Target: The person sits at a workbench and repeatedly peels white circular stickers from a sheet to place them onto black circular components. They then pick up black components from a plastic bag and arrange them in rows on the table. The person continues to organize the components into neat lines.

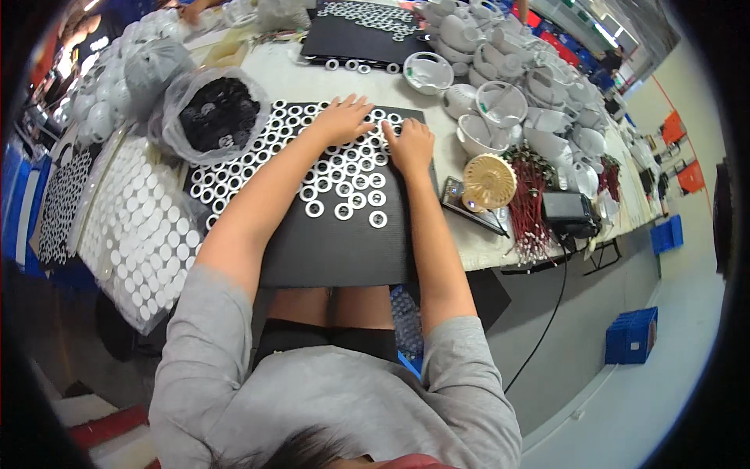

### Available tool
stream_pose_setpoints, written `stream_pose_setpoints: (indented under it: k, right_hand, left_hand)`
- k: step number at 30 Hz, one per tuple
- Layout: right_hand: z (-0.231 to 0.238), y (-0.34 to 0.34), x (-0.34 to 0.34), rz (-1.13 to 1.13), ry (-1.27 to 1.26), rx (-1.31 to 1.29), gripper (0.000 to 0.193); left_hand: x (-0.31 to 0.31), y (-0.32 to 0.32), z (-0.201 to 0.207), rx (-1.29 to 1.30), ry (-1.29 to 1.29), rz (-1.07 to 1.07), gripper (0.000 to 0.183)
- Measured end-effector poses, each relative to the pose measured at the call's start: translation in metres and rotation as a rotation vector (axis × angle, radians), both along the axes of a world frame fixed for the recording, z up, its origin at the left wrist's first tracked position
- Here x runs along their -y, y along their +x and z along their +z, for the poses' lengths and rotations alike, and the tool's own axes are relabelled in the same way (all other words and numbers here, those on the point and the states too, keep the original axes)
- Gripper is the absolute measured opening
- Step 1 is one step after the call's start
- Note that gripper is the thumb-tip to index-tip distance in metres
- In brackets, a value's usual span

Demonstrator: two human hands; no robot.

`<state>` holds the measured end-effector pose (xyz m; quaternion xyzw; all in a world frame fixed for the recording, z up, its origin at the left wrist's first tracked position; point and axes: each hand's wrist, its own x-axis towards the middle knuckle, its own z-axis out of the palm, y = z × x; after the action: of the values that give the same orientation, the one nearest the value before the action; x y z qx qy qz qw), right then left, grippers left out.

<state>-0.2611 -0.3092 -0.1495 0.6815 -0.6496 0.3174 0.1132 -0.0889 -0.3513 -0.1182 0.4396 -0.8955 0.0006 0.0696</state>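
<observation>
A black flat board [336, 258] lies on the table in front of me, its far part covered with many white rings with dark centres [344, 189]. My left hand [342, 123] rests palm down over the rings near the board's far edge, fingers stretched and slightly apart. At the far right corner of the board, my right hand [411, 146] lies with its thumb held away from the fingers, touching or just over the rings there. Neither hand shows anything in its grasp. The rings under both palms are hidden.
Left of the board stands a plastic-lined tub of black parts [220, 115]; white discs [144, 227] fill a sheet nearby. To the right are a yellow fan [489, 182], red wires [533, 199] and piled white housings [500, 102]. Another ringed board [359, 39] lies farther back.
</observation>
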Motion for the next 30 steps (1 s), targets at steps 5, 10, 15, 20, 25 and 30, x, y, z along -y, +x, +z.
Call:
stream_pose_setpoints:
  k: [5,10,15,20,25,30]
  right_hand:
    - [-0.009,0.000,0.002,0.063,-0.020,-0.006,0.061]
    - [-0.001,0.001,0.002,0.090,0.236,-0.006,0.076]
    - [0.003,-0.003,0.003,0.234,0.238,0.047,0.067]
    - [0.002,-0.004,0.000,0.341,0.022,0.121,0.055]
    - [0.013,0.014,-0.060,0.425,0.015,0.095,0.062]
    - [0.023,0.036,-0.141,0.506,0.294,-0.242,0.084]
  left_hand:
    - [0.001,-0.009,-0.008,0.039,-0.025,-0.023,0.056]
    - [-0.003,-0.017,-0.013,0.056,0.020,-0.039,0.060]
    - [-0.001,-0.017,-0.017,0.003,-0.006,-0.096,0.059]
    - [-0.007,-0.007,-0.003,-0.152,-0.114,-0.100,0.058]
    - [-0.037,0.016,0.021,-0.401,-0.108,-0.020,0.062]
    - [-0.116,0.054,0.038,-0.213,0.004,-0.042,0.066]
